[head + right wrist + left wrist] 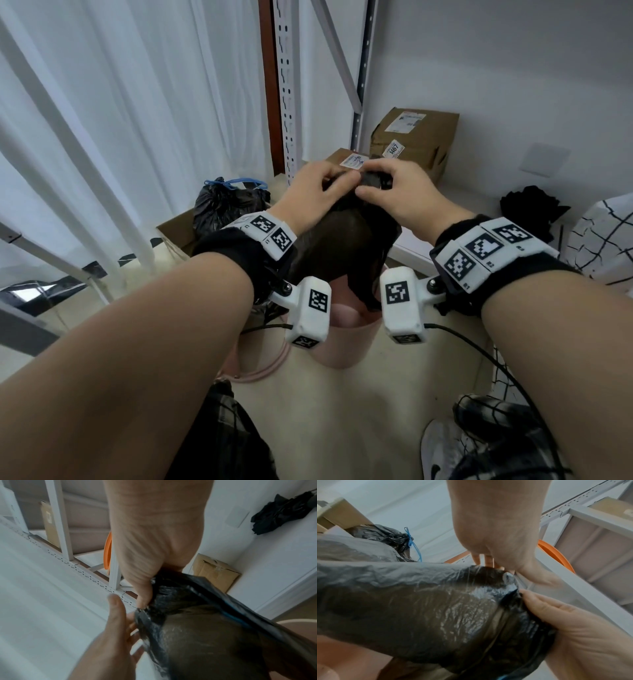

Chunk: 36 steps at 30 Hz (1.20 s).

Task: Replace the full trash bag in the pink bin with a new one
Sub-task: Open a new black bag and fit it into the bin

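Head view, centre: new black trash bag point(346, 246) held up over pink bin point(342, 346), bag's lower end hanging toward bin mouth at 6 o'clock. Left hand point(315, 195) at 11 o'clock of bag top, fingers curled, pinching bunched edge. Right hand point(400, 195) at 1 o'clock, fingers and thumb clenched on same edge; both hands nearly touching. Full tied bag point(226, 202), blue drawstring on top, at 10 o'clock of bin, sitting in open carton point(178, 233). Taped cardboard boxes point(418, 140) at 12 o'clock beside white shelf upright point(287, 102).
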Each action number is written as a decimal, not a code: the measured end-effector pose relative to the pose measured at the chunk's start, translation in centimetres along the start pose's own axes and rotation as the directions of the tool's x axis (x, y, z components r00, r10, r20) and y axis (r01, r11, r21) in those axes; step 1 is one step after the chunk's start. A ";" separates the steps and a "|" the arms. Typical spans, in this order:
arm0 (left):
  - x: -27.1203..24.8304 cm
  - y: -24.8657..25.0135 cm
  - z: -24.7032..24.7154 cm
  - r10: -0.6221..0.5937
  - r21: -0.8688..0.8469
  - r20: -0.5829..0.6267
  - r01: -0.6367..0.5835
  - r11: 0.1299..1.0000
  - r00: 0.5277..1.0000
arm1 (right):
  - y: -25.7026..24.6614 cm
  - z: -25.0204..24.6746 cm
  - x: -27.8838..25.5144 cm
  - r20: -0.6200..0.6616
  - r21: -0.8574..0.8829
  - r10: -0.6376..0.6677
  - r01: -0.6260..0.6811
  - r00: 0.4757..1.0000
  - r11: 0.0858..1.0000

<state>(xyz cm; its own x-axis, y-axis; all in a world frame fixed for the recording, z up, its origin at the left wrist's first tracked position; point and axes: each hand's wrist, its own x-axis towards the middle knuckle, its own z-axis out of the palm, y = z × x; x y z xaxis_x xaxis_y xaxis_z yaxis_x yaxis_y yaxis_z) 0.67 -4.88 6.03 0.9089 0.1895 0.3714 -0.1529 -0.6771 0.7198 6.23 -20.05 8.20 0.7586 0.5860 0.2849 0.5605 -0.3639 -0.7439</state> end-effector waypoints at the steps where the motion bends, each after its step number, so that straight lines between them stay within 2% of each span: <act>1: -0.1 -0.5 0.1 0.030 0.040 0.056 -0.032 0.999 0.998 | -0.1 0.0 0.1 -0.028 -0.012 0.000 0.000 1.000 1.000; 4: -0.4 -2.0 -0.1 -0.026 0.309 0.170 -0.029 0.951 0.985 | -0.1 -0.5 0.3 -0.109 -0.024 0.006 -0.009 0.994 1.000; 7: -0.9 -3.0 -1.0 -0.167 0.525 0.096 0.093 0.846 0.981 | 1.0 -1.2 0.2 -0.166 -0.049 0.048 -0.056 0.985 0.997; 10: -2.2 -3.7 -2.2 -0.259 0.615 0.078 0.159 0.772 0.963 | 3.4 -1.9 0.0 -0.211 -0.109 0.123 -0.148 0.970 0.983; 12: -2.8 -4.4 -3.1 -0.276 0.651 0.088 0.155 0.743 0.957 | 4.7 -2.5 -0.2 -0.258 -0.106 0.186 -0.219 0.948 0.970; 14: -3.1 -4.6 -3.9 -0.245 0.602 0.056 0.163 0.782 0.968 | 5.5 -2.9 -0.3 -0.269 -0.117 0.224 -0.263 0.937 0.958; 17: -3.1 -4.2 -4.2 -0.173 0.452 -0.011 0.159 0.878 0.985 | 5.4 -2.9 -1.1 -0.115 -0.189 0.268 -0.286 0.956 0.939; 18: -3.2 -4.0 -4.3 -0.176 0.433 -0.024 0.169 0.885 0.984 | 5.3 -2.8 -1.3 -0.046 -0.246 0.294 -0.296 0.955 0.923; 20: -3.2 -4.3 -4.4 -0.178 0.439 -0.027 0.172 0.882 0.984 | 5.3 -2.3 -1.4 -0.020 -0.451 0.306 -0.281 0.952 0.847; 22: -3.2 -4.9 -4.5 -0.201 0.507 0.009 0.169 0.845 0.980 | 5.3 -1.9 -1.1 -0.106 -0.583 0.329 -0.327 0.938 0.744; 24: -3.2 -4.9 -4.4 -0.244 0.628 0.096 0.132 0.767 0.965 | 5.2 -1.4 -0.8 -0.182 -0.655 0.372 -0.394 0.910 0.645; 25: -3.1 -4.6 -4.3 -0.262 0.673 0.133 0.106 0.732 0.956 | 5.1 -1.2 -0.7 -0.209 -0.670 0.363 -0.403 0.908 0.623; 27: -2.8 -3.6 -3.9 -0.255 0.690 0.151 0.082 0.719 0.955 | 4.7 -0.6 -0.4 -0.182 -0.641 0.264 -0.318 0.947 0.699; 29: -2.5 -2.5 -3.6 -0.231 0.640 0.147 0.086 0.764 0.962 | 3.7 0.5 -0.4 0.056 -0.579 0.142 -0.084 0.988 0.811; 31: -2.0 -1.7 -3.3 -0.209 0.561 0.164 0.083 0.823 0.964 | 2.7 1.8 -0.4 0.284 -0.582 0.124 0.068 0.951 0.810; 32: -1.9 -1.4 -3.1 -0.195 0.535 0.186 0.067 0.842 0.963 | 2.5 2.3 -0.4 0.323 -0.601 0.127 0.100 0.938 0.793; 34: -1.9 -1.2 -3.1 -0.192 0.545 0.220 0.043 0.838 0.956 | 2.7 2.2 -0.3 0.281 -0.618 0.140 0.067 0.949 0.783; 36: -2.1 -1.8 -3.4 -0.231 0.636 0.224 0.038 0.770 0.947 | 3.5 1.4 -0.2 0.194 -0.594 0.178 -0.029 0.965 0.804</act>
<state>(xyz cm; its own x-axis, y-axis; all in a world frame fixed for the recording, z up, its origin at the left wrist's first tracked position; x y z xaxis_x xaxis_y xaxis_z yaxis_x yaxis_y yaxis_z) -2.31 -1.63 5.94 0.9828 0.1768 0.0535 0.1633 -0.9671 0.1953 7.57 -20.40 4.68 0.7673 0.6408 0.0251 0.6259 -0.7398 -0.2468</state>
